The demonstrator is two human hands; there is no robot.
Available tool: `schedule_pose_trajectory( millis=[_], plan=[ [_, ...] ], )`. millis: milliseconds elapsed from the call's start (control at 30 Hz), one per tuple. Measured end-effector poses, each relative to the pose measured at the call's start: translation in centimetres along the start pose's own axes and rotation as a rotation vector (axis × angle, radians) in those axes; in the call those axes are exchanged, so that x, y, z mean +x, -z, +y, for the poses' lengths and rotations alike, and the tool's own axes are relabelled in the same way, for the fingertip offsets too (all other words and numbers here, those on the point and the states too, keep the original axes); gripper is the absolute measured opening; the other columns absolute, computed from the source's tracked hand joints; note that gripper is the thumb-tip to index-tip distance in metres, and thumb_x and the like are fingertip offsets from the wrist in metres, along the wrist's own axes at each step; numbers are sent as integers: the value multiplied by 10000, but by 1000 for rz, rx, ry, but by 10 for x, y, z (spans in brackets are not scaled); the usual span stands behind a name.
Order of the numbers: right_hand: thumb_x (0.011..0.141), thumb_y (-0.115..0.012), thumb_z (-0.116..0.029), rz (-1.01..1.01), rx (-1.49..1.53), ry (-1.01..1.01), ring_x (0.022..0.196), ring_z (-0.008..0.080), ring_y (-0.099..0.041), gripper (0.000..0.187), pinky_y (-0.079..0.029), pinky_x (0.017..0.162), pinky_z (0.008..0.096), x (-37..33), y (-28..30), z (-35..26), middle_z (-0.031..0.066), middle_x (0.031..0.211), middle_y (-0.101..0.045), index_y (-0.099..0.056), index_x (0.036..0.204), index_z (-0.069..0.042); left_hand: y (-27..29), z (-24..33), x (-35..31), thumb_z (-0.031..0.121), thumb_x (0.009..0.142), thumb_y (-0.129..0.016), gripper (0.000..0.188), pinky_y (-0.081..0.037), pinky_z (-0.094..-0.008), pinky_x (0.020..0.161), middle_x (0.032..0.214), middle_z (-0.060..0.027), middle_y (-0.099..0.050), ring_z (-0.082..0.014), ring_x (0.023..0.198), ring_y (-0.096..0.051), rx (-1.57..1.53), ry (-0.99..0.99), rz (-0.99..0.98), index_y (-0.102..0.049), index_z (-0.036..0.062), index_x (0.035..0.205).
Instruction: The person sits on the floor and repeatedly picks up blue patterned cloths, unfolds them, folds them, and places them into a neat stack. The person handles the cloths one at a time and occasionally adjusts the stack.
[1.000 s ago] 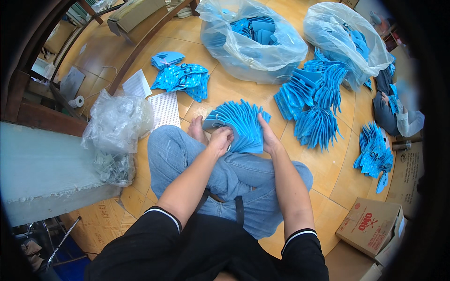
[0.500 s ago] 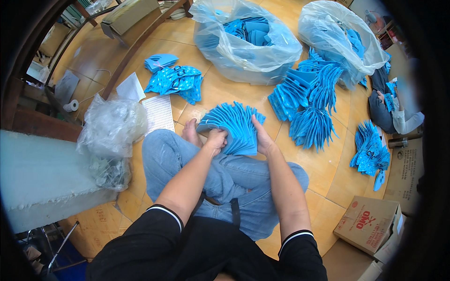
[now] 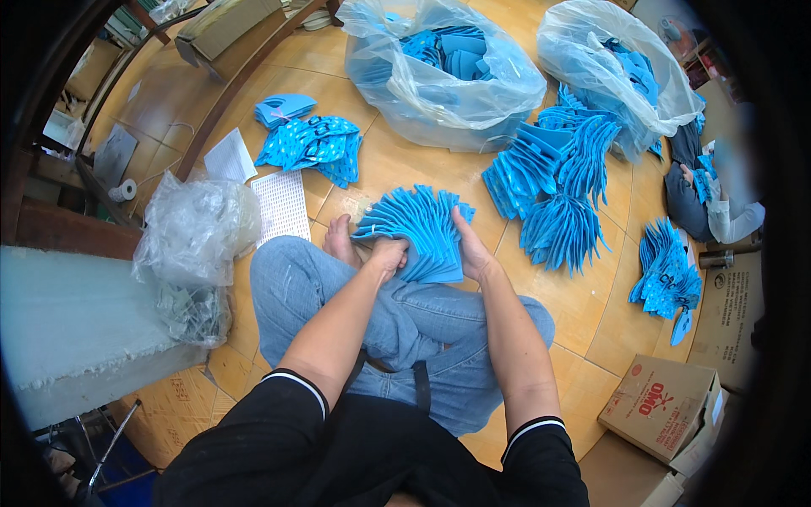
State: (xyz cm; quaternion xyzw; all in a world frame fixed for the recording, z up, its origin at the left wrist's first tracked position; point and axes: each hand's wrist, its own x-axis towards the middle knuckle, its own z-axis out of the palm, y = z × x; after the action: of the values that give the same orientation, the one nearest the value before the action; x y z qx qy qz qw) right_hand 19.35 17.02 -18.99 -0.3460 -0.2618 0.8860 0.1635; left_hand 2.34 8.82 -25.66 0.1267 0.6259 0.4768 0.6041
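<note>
A fanned stack of flat blue pieces (image 3: 422, 224), curved in outline and soft-looking, stands in front of my crossed legs. My left hand (image 3: 390, 255) is closed at the stack's near left edge, its fingers curled and partly hidden. On the other side my right hand (image 3: 476, 251) grips the right end, thumb along the top edge and fingers behind it. Similar blue pieces lie in a large fanned pile (image 3: 553, 173) to the right. A patterned blue bundle (image 3: 312, 148) lies to the far left.
Two clear plastic bags (image 3: 439, 110) (image 3: 583, 42) of blue pieces stand at the back. Crumpled plastic (image 3: 198, 224) and a white gridded sheet (image 3: 283, 207) lie left. Another blue pile (image 3: 663, 275) and cardboard boxes (image 3: 659, 406) are right. A person (image 3: 731, 211) sits far right.
The view has shifted slightly. Both hands stay on the blue stack, with only slight movement in its fanned pieces.
</note>
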Motion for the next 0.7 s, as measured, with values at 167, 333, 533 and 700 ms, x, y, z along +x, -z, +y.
schedule_pose_trajectory(
  millis=[167, 333, 533, 700],
  plan=[
    [903, -395, -672, 12, -4, 17, 1174, 233, -558, 763, -433, 1012, 394, -1, -1, -1, 110, 1328, -546, -447, 1375, -75, 2, -1, 5, 23, 779, -572, 116, -312, -311, 396, 558, -66, -512, -157, 428, -443, -12, 109, 9, -561, 57, 669],
    [900, -366, -689, -38, 56, -30, 1176, 250, -557, 768, -434, 1012, 413, 0, 1, -2, 112, 1324, -548, -451, 1374, -90, 3, 0, 10, 23, 798, -562, 135, -311, -301, 415, 557, -58, -512, -158, 435, -437, 1, 117, -72, -567, 72, 673],
    [877, -355, -726, -127, 165, 29, 1126, 258, -593, 814, -461, 983, 412, 1, -2, 1, 123, 1291, -577, -486, 1350, -76, 3, 5, 6, 40, 839, -560, 126, -358, -278, 453, 619, -33, -542, -139, 501, -476, -65, 223, -106, -581, 88, 725],
    [877, -340, -733, 41, 152, 144, 1195, 257, -543, 831, -424, 1023, 420, -3, -11, 7, 116, 1345, -533, -464, 1372, -78, 8, 7, 3, 82, 880, -579, 82, -386, -250, 471, 672, 7, -560, -100, 533, -484, -190, 251, -192, -594, 114, 806]
  ],
)
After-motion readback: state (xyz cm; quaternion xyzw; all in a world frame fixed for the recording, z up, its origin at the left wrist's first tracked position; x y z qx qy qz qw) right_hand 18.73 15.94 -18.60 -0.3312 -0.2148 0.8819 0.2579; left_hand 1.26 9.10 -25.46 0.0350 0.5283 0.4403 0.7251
